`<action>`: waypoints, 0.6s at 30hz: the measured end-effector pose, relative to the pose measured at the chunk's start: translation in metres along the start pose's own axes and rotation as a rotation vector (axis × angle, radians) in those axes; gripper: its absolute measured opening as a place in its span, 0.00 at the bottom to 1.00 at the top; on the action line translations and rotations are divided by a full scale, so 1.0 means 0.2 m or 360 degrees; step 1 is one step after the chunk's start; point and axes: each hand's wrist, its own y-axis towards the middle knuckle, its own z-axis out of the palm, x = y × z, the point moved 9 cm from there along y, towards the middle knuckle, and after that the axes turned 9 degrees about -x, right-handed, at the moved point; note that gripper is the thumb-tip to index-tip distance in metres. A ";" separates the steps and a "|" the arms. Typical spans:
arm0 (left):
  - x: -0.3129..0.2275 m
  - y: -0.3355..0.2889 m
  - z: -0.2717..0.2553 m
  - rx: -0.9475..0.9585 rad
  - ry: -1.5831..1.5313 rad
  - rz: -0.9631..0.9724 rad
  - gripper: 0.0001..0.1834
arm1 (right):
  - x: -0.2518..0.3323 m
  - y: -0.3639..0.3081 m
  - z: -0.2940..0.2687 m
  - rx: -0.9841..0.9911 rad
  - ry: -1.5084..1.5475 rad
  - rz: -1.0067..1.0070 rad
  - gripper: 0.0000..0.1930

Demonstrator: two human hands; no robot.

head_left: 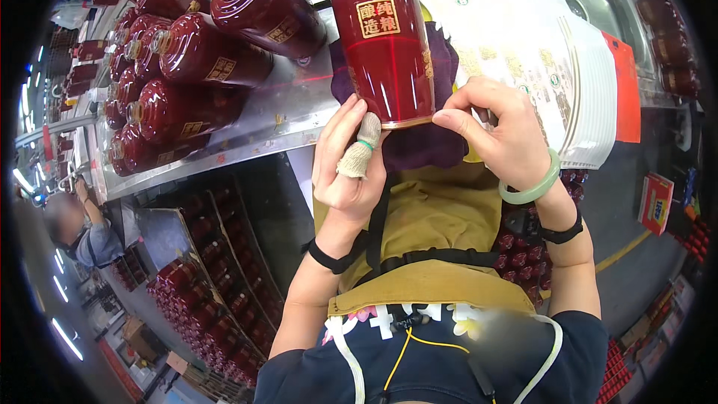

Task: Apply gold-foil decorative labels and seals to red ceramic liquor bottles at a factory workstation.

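Two bare hands: head view; both at the base end of one red bottle (389, 78), the left hand (344, 179) at its left, the right hand (505, 131) at its right
Left fingers: side by side, slightly bent; tips at the bottle's lower left side; one wears a beige cloth cover (361, 148) with a green band; whether they grip, I cannot tell
Right fingers: curled; thumb tip at the bottle's lower right edge, forefinger close above; whether they pinch anything, I cannot tell
Red bottle: over dark purple cloth (415, 151) at the front edge of the table (295, 108); base toward the person
Gold label: square (379, 18) on the bottle; framed characters, sharp and legible
Other red bottles: grouped at left (198, 52); similar gold squares
Printed sheets: stacked at right (516, 34); gold patches, round green emblems
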 end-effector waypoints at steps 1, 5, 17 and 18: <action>0.00 -0.01 -0.01 -0.0005 0.0017 0.0009 0.16 | 0.00 0.00 0.00 0.0005 0.0004 0.0013 0.08; -0.09 -0.03 -0.01 0.0036 0.0234 0.0315 0.15 | 0.00 0.01 0.01 -0.0015 0.0050 0.0008 0.08; -0.07 0.01 0.01 0.0021 0.0151 0.0188 0.11 | 0.01 0.02 0.01 -0.0020 0.0044 -0.0018 0.07; -0.05 0.01 0.01 0.0003 0.0098 0.0146 0.12 | 0.02 0.02 0.02 -0.0026 0.0019 -0.0047 0.08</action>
